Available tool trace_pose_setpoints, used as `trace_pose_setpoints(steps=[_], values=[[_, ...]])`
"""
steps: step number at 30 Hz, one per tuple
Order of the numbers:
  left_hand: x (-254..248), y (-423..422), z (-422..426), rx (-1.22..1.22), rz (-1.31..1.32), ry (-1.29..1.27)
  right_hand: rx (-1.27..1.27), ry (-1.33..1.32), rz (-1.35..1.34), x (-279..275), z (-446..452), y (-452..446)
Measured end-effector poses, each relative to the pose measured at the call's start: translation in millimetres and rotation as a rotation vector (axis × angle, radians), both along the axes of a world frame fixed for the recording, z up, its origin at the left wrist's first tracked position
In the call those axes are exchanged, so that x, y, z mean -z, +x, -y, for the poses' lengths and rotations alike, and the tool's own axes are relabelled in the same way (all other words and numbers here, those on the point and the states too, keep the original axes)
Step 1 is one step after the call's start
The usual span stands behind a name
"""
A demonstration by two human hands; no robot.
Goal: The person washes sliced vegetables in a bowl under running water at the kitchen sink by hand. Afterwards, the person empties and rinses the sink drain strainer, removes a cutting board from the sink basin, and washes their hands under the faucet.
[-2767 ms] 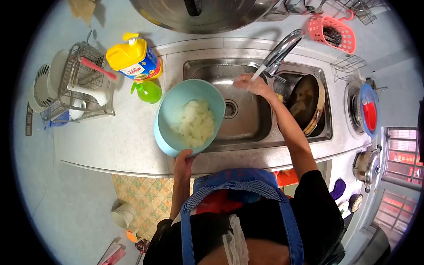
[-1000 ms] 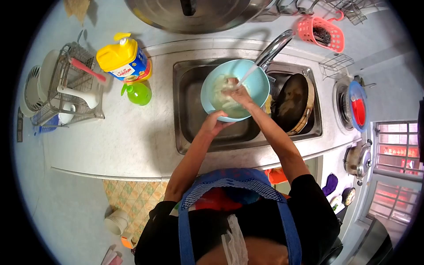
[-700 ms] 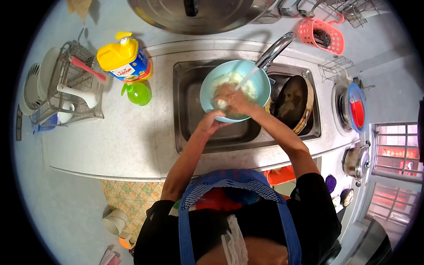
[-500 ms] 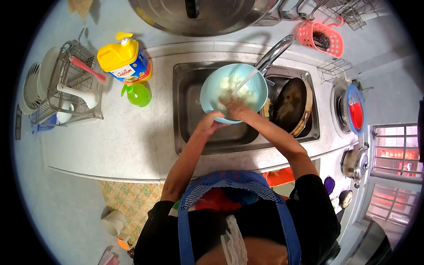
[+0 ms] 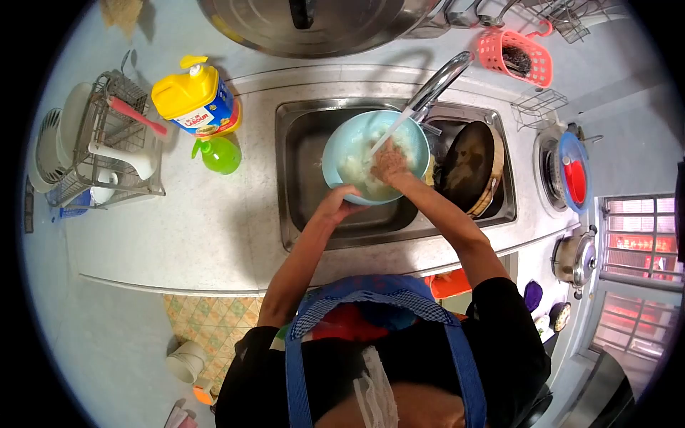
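Note:
A light blue bowl (image 5: pixel 332 158) is held over the left basin of the steel sink (image 5: pixel 300 143). My left hand (image 5: pixel 340 204) grips its near rim, thumb on top and fingers underneath. Inside the bowl, cloudy water surrounds whitish pieces (image 5: pixel 357 170) whose kind I cannot make out. My right hand (image 5: pixel 389 165) reaches into the bowl among these pieces, its fingers partly under water and blurred. From the chrome faucet (image 5: pixel 446 75) a stream of water (image 5: pixel 389 133) runs into the bowl beside that hand.
In the right basin a dark wok (image 5: pixel 467 160) leans. Left on the counter stand a yellow detergent jug (image 5: pixel 187 96), a green spray bottle (image 5: pixel 220 155) and a dish rack (image 5: pixel 107 153). A pink basket (image 5: pixel 515 57) hangs behind the faucet; a pot (image 5: pixel 574 260) sits at right.
My right hand has shifted right and slightly up within the bowl, stirring the whitish pieces. The bowl sits slightly lower in view, still in my left hand.

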State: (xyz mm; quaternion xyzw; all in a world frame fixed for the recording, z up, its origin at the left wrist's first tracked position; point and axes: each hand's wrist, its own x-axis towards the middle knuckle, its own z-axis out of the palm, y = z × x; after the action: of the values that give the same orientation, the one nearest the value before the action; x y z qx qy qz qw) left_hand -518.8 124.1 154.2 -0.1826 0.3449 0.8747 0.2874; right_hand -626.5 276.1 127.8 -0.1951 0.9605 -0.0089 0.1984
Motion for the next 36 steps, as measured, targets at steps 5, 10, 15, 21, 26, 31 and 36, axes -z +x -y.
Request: trace_pose_setpoints(steps=[5, 10, 15, 21, 26, 31, 36], values=[[2, -7, 0, 0.012, -0.025, 0.008, 0.045, -0.377, 0.304, -11, -13, -11], [-7, -7, -1, 0.052, -0.044, 0.002, 0.134, -0.583, -0.071, -30, 6, -10], [-8, -7, 5, 0.019, -0.045, 0.0, -0.621, -0.418, 0.02, -25, 12, 1], [-1, -6, 7, -0.066, -0.019, -0.025, 0.122, 0.042, -0.057, -35, 13, 6], [3, -6, 8, -0.067, -0.013, -0.015, -0.01, -0.15, -0.139, -13, -1, -6], [-12, -3, 13, -0.095, -0.011, -0.075, 0.189, -0.321, 0.084, -21, 2, -13], [12, -6, 3, -0.108, 0.023, 0.025, -0.316, -0.178, -0.06, -16, 23, 21]])
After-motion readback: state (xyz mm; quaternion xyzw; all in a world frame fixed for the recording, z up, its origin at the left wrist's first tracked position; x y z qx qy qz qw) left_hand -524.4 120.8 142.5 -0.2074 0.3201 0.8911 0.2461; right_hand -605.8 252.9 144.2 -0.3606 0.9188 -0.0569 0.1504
